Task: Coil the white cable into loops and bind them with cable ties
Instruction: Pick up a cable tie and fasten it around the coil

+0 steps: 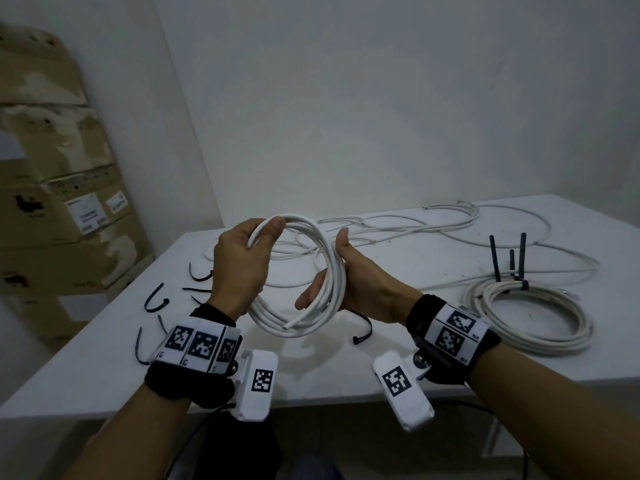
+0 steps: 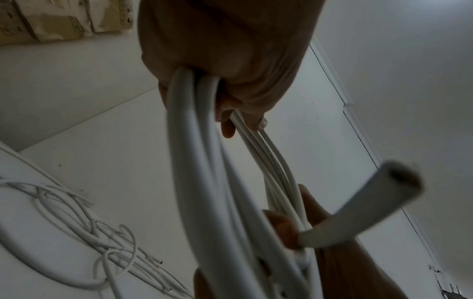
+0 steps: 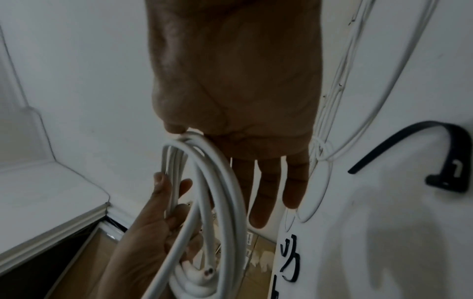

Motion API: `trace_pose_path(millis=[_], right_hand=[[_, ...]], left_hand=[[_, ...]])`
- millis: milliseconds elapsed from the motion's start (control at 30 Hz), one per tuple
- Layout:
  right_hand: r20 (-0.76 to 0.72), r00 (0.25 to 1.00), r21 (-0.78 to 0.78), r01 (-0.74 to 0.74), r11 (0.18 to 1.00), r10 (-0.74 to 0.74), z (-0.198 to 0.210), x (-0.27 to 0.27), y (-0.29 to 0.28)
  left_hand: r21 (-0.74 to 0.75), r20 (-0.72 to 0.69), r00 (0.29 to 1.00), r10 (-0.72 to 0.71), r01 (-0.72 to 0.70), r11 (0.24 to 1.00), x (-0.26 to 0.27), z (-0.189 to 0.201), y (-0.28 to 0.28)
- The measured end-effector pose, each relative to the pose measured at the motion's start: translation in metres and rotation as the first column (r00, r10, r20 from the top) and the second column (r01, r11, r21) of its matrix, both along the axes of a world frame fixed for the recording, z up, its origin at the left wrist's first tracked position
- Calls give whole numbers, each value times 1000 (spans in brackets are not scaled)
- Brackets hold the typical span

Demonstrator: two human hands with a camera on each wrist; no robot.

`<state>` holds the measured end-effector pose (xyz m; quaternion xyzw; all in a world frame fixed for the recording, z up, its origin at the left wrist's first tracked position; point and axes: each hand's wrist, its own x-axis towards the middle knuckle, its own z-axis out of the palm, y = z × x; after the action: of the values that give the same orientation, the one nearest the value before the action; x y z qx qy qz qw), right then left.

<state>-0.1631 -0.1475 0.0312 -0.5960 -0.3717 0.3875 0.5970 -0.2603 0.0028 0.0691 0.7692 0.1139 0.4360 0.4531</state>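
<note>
A white cable coil (image 1: 330,261) of several loops hangs above the white table (image 1: 346,372). My left hand (image 1: 242,265) grips its upper left, thumb over the strands; in the left wrist view the left hand (image 2: 225,60) curls round the coil (image 2: 199,161). My right hand (image 1: 360,285) lies against the coil's right side with its thumb up. In the right wrist view the right hand (image 3: 235,81) has straight fingers (image 3: 266,192) behind the coil (image 3: 220,182). The cut cable end (image 1: 287,326) sticks out at the bottom. One black cable tie (image 1: 369,325) lies under the right hand.
A bound coil (image 1: 530,317) with black tie tails (image 1: 521,258) standing up lies at the right. Loose white cables (image 1: 415,226) sprawl along the back. Several black ties (image 1: 148,301) are scattered at the left. Cardboard boxes (image 1: 62,202) are stacked beyond the table's left edge.
</note>
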Motion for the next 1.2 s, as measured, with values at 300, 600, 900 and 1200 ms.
trace_pose_path(millis=[300, 600, 900, 1200], right_hand=[[9, 951, -90, 309, 947, -310, 5, 16, -6], [775, 569, -616, 582, 530, 276, -23, 16, -7], [645, 728, -361, 558, 747, -232, 15, 30, -31], [99, 986, -108, 148, 983, -137, 32, -42, -24]], left_hand=[[38, 28, 999, -21, 20, 999, -5, 1, 10], [60, 36, 999, -1, -1, 998, -9, -4, 23], [31, 21, 1000, 12, -13, 999, -2, -12, 27], [-3, 0, 1000, 29, -29, 1000, 11, -15, 10]])
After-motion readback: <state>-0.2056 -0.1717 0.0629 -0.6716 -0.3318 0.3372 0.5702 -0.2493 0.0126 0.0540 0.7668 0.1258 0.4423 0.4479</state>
